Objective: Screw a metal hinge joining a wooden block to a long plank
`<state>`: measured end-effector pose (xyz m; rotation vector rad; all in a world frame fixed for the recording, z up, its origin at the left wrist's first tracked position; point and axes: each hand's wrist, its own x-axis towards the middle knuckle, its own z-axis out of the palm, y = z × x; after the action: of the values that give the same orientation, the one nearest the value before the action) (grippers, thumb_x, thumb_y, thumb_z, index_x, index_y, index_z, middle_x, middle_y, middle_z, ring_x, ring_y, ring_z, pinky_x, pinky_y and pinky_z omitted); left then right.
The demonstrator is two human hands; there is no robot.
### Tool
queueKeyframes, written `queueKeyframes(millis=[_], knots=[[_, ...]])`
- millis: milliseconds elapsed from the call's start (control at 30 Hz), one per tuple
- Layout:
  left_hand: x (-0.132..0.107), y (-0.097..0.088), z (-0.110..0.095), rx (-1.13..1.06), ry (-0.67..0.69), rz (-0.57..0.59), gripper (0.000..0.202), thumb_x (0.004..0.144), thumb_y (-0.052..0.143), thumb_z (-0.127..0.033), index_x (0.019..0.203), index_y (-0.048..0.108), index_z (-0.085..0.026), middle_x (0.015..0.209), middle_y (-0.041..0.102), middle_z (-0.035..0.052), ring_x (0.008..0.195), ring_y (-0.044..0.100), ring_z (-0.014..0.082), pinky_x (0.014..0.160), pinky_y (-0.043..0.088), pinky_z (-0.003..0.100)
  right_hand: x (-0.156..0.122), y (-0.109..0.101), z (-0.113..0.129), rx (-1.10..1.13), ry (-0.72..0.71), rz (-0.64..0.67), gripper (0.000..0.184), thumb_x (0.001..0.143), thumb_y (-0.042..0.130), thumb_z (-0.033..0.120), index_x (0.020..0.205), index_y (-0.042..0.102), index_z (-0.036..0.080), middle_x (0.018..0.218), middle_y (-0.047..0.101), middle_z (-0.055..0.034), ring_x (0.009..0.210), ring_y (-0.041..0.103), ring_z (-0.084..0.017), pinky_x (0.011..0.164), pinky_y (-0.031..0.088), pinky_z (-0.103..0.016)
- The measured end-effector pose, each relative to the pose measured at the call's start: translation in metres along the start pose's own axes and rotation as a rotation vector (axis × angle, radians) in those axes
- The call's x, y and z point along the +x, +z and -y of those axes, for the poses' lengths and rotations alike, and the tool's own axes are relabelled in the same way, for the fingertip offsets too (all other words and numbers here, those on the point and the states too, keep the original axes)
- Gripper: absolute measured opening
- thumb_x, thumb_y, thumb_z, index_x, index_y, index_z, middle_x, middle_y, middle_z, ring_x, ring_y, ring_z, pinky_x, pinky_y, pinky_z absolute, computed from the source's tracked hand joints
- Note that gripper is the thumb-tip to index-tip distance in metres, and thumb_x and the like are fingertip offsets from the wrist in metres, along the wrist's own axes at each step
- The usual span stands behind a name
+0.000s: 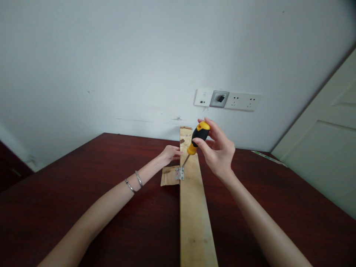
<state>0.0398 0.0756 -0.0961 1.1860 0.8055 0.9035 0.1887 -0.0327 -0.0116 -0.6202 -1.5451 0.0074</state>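
My right hand (218,150) is shut on a yellow-and-black screwdriver (199,135), which tilts down to the left. Its thin steel shaft reaches a small metal hinge (180,173), and its tip sits at the hinge, though the exact contact is too small to see. The hinge joins a long pale wooden plank (194,211) to a small piece of wood (169,176) lying against the plank's left side. My left hand (170,154) rests its fingertips on the plank's left edge, holding nothing. Two thin silver bracelets circle my left forearm.
The plank lies lengthwise on a dark reddish-brown wooden table (250,200), its far end near the white wall. Wall sockets (228,100) are above it. A pale panelled door (317,137) stands at the right, and a thin strip (268,157) lies on the far right of the table.
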Motion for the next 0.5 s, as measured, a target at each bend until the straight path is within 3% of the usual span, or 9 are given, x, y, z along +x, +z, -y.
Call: queueKeyframes(millis=[500], knots=[[-0.003, 0.003, -0.0028, 0.016, 0.002, -0.003, 0.031, 0.049, 0.079, -0.011, 0.08, 0.073, -0.007, 0.093, 0.072, 0.0142, 0.086, 0.067, 0.0243, 0.081, 0.051, 0.035, -0.0005, -0.0004, 0.0004, 0.019, 0.007, 0.002, 0.052, 0.08, 0.068, 0.029, 0.13, 0.054, 0.027, 0.126, 0.062, -0.0051, 0.109, 0.063, -0.022, 0.068, 0.063, -0.028]])
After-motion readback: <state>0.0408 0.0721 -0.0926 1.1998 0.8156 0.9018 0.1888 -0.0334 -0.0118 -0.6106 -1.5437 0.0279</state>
